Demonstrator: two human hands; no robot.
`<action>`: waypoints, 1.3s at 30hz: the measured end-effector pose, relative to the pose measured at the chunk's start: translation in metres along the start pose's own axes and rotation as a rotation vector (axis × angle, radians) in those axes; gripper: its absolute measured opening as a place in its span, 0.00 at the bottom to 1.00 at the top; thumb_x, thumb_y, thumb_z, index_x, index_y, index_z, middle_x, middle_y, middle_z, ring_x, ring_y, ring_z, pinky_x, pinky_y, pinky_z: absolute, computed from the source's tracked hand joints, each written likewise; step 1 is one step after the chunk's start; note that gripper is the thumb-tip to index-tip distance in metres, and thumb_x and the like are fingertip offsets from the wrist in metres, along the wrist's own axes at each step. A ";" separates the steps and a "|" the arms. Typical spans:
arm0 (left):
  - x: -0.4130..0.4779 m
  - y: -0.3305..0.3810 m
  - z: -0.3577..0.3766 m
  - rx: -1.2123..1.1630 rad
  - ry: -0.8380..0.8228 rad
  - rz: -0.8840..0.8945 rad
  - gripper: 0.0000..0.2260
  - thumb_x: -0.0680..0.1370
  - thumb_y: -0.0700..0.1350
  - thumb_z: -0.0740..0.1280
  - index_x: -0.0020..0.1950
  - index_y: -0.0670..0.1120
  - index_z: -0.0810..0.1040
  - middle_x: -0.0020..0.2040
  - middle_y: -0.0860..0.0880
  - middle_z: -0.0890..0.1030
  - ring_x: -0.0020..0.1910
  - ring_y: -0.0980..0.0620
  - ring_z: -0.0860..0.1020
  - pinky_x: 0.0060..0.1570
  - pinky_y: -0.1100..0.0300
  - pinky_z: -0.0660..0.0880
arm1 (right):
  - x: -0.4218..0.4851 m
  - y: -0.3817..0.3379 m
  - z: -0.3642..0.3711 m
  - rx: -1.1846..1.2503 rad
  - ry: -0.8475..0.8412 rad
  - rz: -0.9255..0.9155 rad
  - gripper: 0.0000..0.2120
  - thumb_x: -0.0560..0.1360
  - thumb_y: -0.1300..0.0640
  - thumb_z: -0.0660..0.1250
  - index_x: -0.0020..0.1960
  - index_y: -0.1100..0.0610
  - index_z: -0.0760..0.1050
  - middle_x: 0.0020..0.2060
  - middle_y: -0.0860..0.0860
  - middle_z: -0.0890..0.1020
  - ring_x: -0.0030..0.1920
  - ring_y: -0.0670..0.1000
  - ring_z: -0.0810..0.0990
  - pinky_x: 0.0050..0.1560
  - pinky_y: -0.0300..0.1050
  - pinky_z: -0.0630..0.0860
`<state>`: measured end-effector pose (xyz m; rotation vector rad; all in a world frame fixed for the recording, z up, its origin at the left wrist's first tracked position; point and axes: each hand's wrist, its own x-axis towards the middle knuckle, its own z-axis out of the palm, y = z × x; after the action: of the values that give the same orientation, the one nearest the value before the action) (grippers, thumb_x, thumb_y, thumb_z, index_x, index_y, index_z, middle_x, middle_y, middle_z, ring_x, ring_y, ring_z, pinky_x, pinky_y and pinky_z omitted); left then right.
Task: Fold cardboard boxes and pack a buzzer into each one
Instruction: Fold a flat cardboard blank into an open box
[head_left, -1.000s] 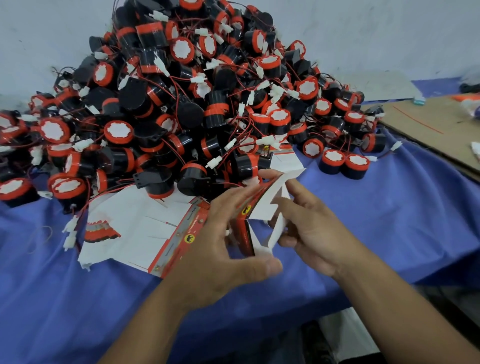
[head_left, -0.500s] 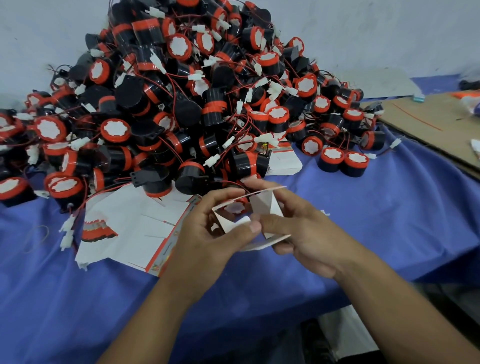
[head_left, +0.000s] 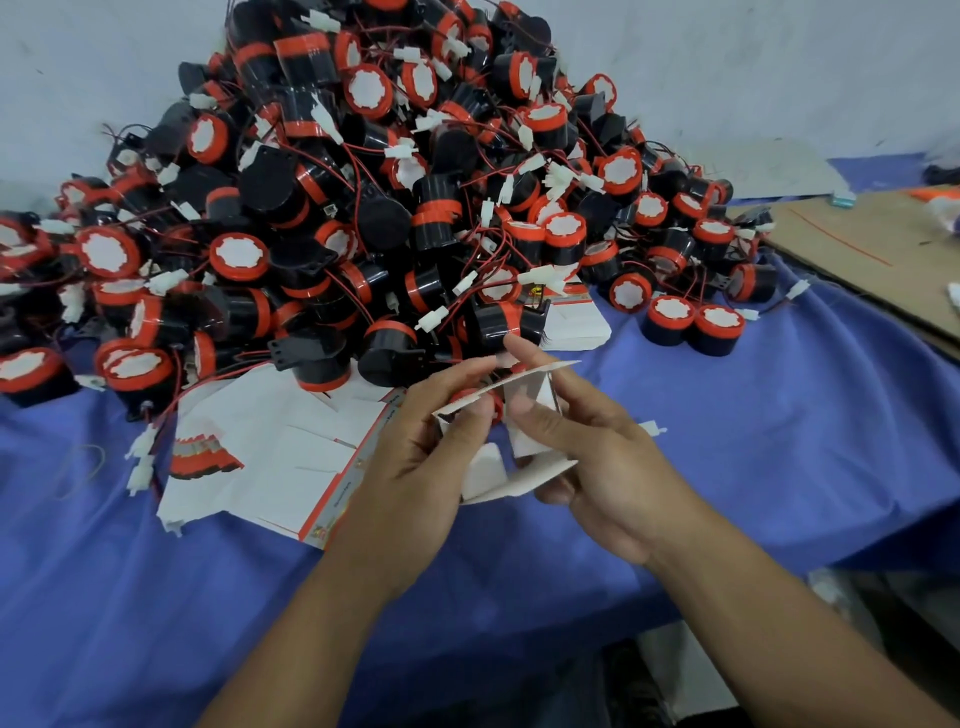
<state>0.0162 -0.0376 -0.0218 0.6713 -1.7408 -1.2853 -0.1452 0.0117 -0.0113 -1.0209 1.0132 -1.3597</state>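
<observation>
White cardboard shows on the inside of the half-formed box (head_left: 519, 480), which we see pinched between both hands. The left hand (head_left: 415, 467) grips its left side, with the thumb on the upper edge and the fingers curled behind. The right hand (head_left: 608, 467) holds the right side, its thumb pressed onto an inner flap and its forefinger stretched along the top edge. Both grips are closed on the box, which is held off the table with its panels splayed, not squared. It sits above the blue cloth (head_left: 753, 441), just in front of the heap of buzzers (head_left: 389, 218).

We count no buzzer inside it; a red patch shows past its upper edge, and we cannot tell what that is. The buzzers are black drums with red rims, white faces, red wires and white plugs, piled high against the pale wall (head_left: 727, 67). Left of the hands lies a stack of flat blanks (head_left: 260, 452), partly under the heap. Two buzzers (head_left: 693, 325) stand upright, side by side, at the heap's right foot. At the far right lies a brown cardboard sheet (head_left: 872, 249)
</observation>
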 end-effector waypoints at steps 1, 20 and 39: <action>-0.001 0.001 -0.001 0.068 -0.027 0.027 0.20 0.80 0.63 0.61 0.71 0.62 0.72 0.71 0.55 0.73 0.70 0.52 0.72 0.67 0.44 0.72 | 0.001 0.000 0.000 0.002 0.031 0.007 0.21 0.75 0.53 0.71 0.66 0.39 0.78 0.40 0.45 0.80 0.33 0.45 0.72 0.28 0.41 0.60; -0.010 0.017 -0.005 0.536 -0.171 0.428 0.45 0.70 0.53 0.78 0.80 0.55 0.56 0.75 0.56 0.66 0.73 0.52 0.68 0.68 0.59 0.69 | 0.004 -0.018 -0.004 0.035 -0.064 0.320 0.15 0.70 0.49 0.69 0.48 0.60 0.83 0.44 0.62 0.82 0.44 0.62 0.78 0.43 0.47 0.73; -0.009 0.009 0.006 0.506 -0.019 0.181 0.27 0.74 0.53 0.69 0.72 0.54 0.66 0.66 0.58 0.68 0.66 0.56 0.71 0.59 0.67 0.70 | -0.001 -0.001 0.014 0.186 -0.083 0.047 0.18 0.74 0.51 0.71 0.64 0.50 0.80 0.60 0.55 0.84 0.60 0.55 0.83 0.55 0.46 0.82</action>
<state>0.0157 -0.0247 -0.0173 0.7597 -2.1110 -0.7298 -0.1317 0.0124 -0.0067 -0.9011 0.8280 -1.3352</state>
